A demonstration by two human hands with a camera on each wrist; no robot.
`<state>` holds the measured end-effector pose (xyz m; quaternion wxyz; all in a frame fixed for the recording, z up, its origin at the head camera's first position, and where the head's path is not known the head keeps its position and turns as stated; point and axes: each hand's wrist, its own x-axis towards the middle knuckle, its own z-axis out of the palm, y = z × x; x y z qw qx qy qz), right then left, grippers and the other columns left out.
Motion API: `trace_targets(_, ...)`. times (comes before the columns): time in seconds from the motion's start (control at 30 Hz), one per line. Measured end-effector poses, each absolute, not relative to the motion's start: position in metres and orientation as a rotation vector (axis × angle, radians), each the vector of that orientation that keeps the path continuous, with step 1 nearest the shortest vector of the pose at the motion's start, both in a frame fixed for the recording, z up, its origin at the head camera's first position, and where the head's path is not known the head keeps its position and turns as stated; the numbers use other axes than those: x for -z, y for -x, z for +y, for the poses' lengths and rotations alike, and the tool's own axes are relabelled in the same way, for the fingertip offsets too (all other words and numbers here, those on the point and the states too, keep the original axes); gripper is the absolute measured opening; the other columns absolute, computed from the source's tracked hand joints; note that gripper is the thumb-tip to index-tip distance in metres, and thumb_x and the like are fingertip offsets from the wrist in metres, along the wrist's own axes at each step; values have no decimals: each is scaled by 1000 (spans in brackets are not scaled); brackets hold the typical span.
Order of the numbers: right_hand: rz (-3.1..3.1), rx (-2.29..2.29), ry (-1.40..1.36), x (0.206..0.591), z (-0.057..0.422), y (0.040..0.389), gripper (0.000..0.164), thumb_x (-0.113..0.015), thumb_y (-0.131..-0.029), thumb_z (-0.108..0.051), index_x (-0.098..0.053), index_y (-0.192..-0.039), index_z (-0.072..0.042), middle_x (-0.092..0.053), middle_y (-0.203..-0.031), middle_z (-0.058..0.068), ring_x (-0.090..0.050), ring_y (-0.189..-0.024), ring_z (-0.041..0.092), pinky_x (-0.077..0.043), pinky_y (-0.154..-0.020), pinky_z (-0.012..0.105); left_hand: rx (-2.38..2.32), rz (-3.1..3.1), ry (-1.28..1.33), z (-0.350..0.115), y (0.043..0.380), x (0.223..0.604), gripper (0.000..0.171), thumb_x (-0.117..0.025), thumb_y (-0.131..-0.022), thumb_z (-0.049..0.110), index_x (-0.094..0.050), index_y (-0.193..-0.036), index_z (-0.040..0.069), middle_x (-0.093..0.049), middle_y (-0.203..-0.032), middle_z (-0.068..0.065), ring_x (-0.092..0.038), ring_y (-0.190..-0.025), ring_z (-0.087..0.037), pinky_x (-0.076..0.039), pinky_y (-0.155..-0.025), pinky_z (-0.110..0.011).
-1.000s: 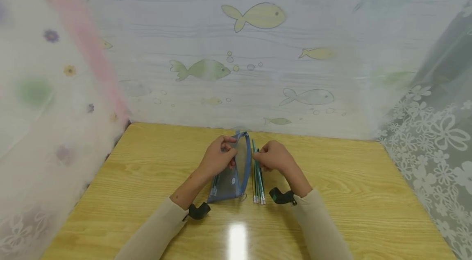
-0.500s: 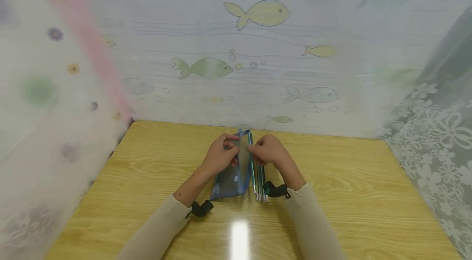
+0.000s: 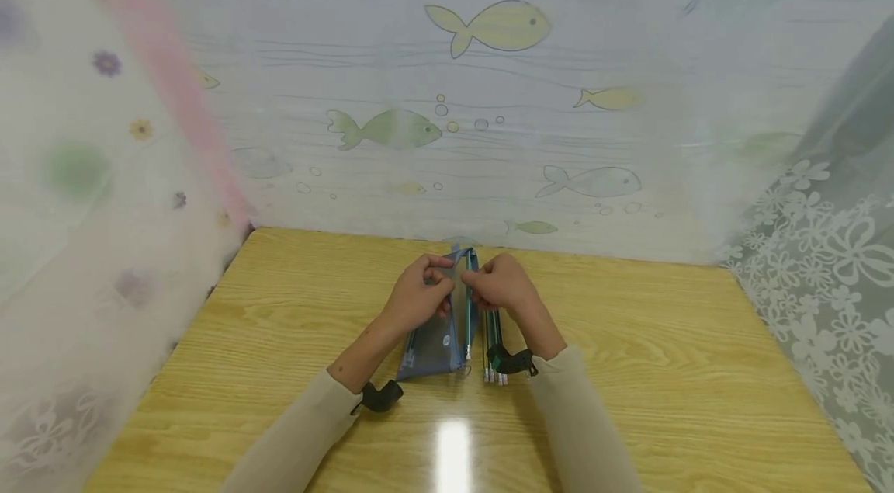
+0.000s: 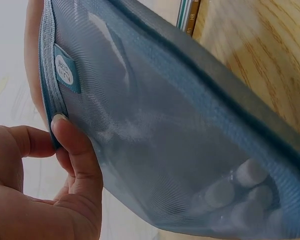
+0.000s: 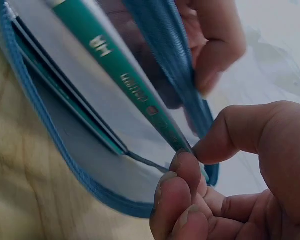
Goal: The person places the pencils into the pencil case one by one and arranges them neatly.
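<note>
A blue mesh pencil pouch (image 3: 433, 338) stands with its zip mouth open to the right. My left hand (image 3: 421, 287) pinches the pouch's zipped edge between thumb and finger. A green pencil (image 5: 125, 75), marked HB, is pinched between the thumb and fingers of my right hand (image 3: 503, 283); it overlaps the pouch's open mouth in the head view. Inside the pouch lie several pencils (image 5: 65, 95), whose pale round ends show through the mesh in the left wrist view. Beside the pouch, partly under my right hand, several more pencils (image 3: 494, 378) lie on the table.
The wooden table (image 3: 628, 369) carries the pouch and the pencils. Behind it hangs a cloth printed with fish (image 3: 398, 128). A flowered curtain (image 3: 105, 244) borders the left side, and a lace one (image 3: 831, 268) the right.
My right hand has lifted a green pencil from the row beside the pouch and moved it left over the pouch's mouth. My left hand keeps its pinch on the edge.
</note>
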<state>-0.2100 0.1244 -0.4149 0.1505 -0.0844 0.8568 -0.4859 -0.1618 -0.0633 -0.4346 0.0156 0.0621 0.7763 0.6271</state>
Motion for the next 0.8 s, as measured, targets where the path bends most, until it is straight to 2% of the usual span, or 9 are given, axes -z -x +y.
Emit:
trace_targets(0.13,2472,1377,230,417,122,209,36,-69,-101,-24,-77,-76,0,-71,-67,8,-68,-59,18,-60,-60,30,-1948,2416,-198,-63,162,435,35,-57,-102,9,-59,-137,7,-64,-87,-10,-64,-61,-22,-59,-60,-36)
trace_targets(0.4,2478,1375,245,417,122,208,35,-66,-101,-24,-76,-75,-2,-71,-68,8,-68,-60,19,-57,-58,30,-1942,2428,-191,-61,162,435,36,-58,-103,7,-59,-139,6,-63,-85,-9,-63,-60,-20,-58,-60,-37)
trace_targets(0.57,2487,1376,239,416,119,207,33,-66,-98,-23,-76,-74,-3,-72,-66,8,-68,-59,18,-56,-56,29,-1955,2427,-197,-62,163,436,37,-60,-102,7,-59,-139,4,-63,-85,-10,-63,-59,-20,-59,-61,-42)
trace_targets(0.8,2508,1332,283,415,120,206,32,-64,-100,-24,-80,-84,-1,-75,-70,8,-70,-61,18,-59,-58,31,-1950,2431,-195,-63,163,436,36,-59,-103,8,-59,-139,5,-64,-85,-10,-63,-60,-21,-60,-61,-42)
